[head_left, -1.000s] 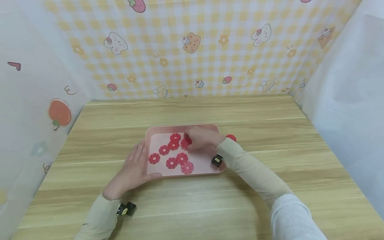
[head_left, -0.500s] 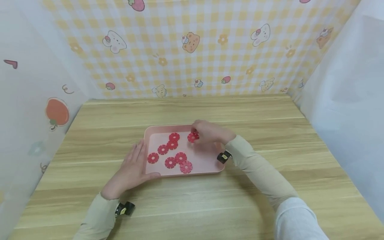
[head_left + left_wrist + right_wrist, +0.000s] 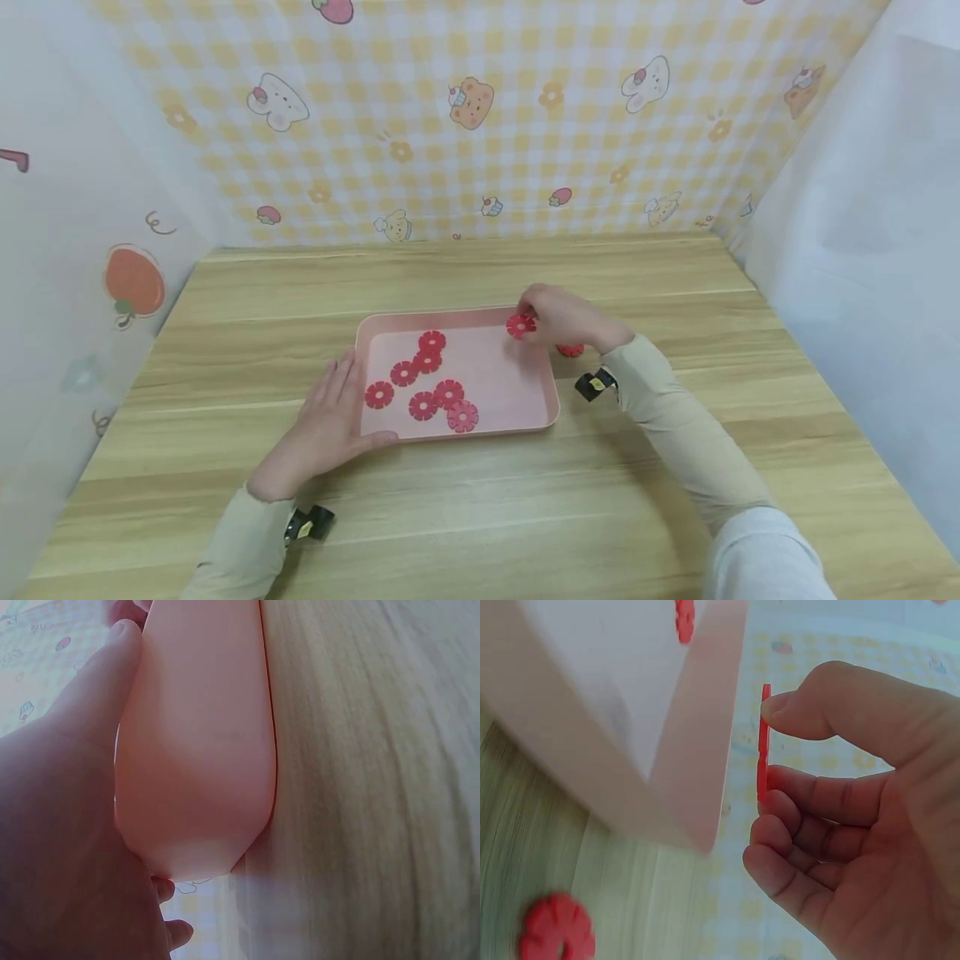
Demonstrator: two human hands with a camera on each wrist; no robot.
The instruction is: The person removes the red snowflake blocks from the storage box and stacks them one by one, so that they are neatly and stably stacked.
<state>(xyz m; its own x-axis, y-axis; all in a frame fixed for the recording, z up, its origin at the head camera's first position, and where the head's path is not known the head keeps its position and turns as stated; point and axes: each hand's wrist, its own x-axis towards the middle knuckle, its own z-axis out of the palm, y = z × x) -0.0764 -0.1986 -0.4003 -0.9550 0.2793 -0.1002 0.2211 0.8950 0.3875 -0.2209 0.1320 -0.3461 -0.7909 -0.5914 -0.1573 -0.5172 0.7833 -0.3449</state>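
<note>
A loose red disc [image 3: 570, 351] lies on the table [image 3: 480, 533], just outside the right wall of a pink tray [image 3: 495, 367]. The right hand [image 3: 566, 317] is partly in front of it, and the tray wall stands between it and seven more discs [image 3: 433, 363] inside. Those seven lie in the left half; some touch or overlap.

The right hand pinches a red disc, the held disc [image 3: 514, 325], between thumb and fingers. From above it shows at the tray's far right corner, but I can't tell if it is over the tray or a bit past the wall. The left hand [image 3: 322, 425] rests on the left side of the tray, fingers straight and thumb spread along the near edge.

The table is flat, with light and dark wood stripes. Behind it hangs a yellow and white checked cloth [image 3: 510, 125] with bears, bunnies and strawberries. White sheets [image 3: 862, 208] hang at both sides.

The tray is smooth, with round corners and low walls. Each disc is thin and round, like a little flower, with cuts around the edge. The one nearest the front is paler pink.
</note>
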